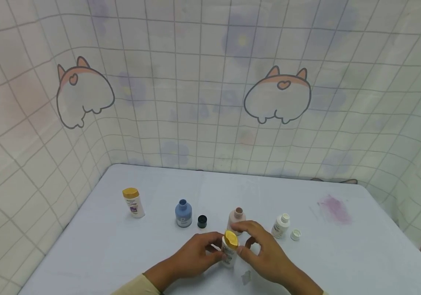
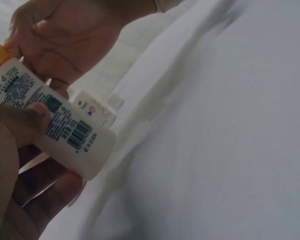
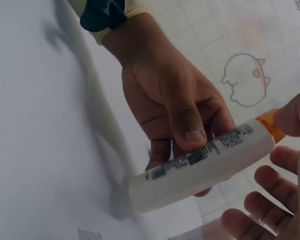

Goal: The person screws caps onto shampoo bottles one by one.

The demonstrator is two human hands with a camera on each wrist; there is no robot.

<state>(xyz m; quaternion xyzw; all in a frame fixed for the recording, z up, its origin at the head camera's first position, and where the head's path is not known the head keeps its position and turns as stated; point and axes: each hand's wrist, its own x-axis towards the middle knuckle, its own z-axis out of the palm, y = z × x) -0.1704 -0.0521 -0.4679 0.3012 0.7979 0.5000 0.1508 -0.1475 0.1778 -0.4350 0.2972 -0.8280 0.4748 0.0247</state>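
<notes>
My left hand (image 1: 197, 255) grips a white bottle with a yellow cap (image 1: 228, 256), its thumb across the printed label and its fingers behind. The bottle (image 2: 72, 127) shows black print and a barcode in the left wrist view. At the cap is my right hand (image 1: 265, 254). Its thumb touches the yellow cap (image 3: 273, 125) in the right wrist view, while the other fingers spread loosely below. Just behind the hands stands an uncapped pinkish bottle (image 1: 237, 217), partly covered by the right fingers.
A second yellow-capped white bottle (image 1: 134, 203) stands at the left. An uncapped blue bottle (image 1: 184, 215) has a black cap (image 1: 202, 221) beside it. To the right are a small white bottle (image 1: 281, 226) and a white cap (image 1: 295, 234). A pink stain (image 1: 335, 209) marks the table.
</notes>
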